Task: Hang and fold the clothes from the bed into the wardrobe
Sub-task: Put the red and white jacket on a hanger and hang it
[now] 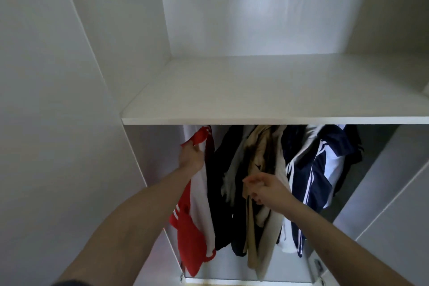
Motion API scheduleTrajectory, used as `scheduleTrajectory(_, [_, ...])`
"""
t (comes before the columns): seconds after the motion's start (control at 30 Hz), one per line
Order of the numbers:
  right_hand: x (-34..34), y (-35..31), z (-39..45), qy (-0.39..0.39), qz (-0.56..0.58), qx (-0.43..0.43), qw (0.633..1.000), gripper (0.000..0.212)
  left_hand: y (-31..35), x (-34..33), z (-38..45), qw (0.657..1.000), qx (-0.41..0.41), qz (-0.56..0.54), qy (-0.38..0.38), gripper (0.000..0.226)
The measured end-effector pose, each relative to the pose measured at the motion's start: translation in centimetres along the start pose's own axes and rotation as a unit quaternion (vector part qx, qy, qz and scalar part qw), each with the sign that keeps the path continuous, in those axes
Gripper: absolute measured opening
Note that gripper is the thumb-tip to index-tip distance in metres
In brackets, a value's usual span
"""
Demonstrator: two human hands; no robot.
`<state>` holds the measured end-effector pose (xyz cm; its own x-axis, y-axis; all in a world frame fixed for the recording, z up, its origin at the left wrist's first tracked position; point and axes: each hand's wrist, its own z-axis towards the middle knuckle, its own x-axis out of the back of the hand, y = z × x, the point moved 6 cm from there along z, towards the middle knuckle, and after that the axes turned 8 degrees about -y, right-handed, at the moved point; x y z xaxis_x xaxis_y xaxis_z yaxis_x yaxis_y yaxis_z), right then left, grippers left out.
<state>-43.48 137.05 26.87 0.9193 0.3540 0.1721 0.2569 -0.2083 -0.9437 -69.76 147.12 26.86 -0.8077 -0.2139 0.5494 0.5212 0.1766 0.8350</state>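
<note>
Clothes (262,169) hang in a row beneath a white shelf (267,90) inside the wardrobe (69,76), seen from a head camera looking in over both bare forearms. At the left end of the row hangs a red-and-white top (197,223) with white stripes; next to it comes a dark garment (220,181), then a beige garment (262,146), and at the right end a navy jacket (322,169) with white stripes. The rail and any hangers are hidden behind the shelf edge.

The left hand (191,157) reaches up to the top's upper part, its fingers curled round the red fabric near the shoulder. The right hand (264,188) is raised in front of the beige garment, near the middle of the row, its fingers (251,181) curled inward and blurred; whether they pinch the cloth or hold nothing cannot be told. A hinge (319,267) shows at the lower right, beside the open door (394,181).
</note>
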Motion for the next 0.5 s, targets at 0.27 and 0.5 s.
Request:
scheduleTrajectory(0.27, [1.0,0.2,1.0,0.047,-0.029,0.0,0.998,0.016,1.1,-0.9,5.6,0.999,-0.018,0.03,-0.001,0.039])
scheduleTrajectory(0.5, [1.7,0.0,1.2,0.061,-0.035,-0.006,0.998,0.019,1.0,-1.7,7.0,0.998,-0.06,0.023,0.017,0.03])
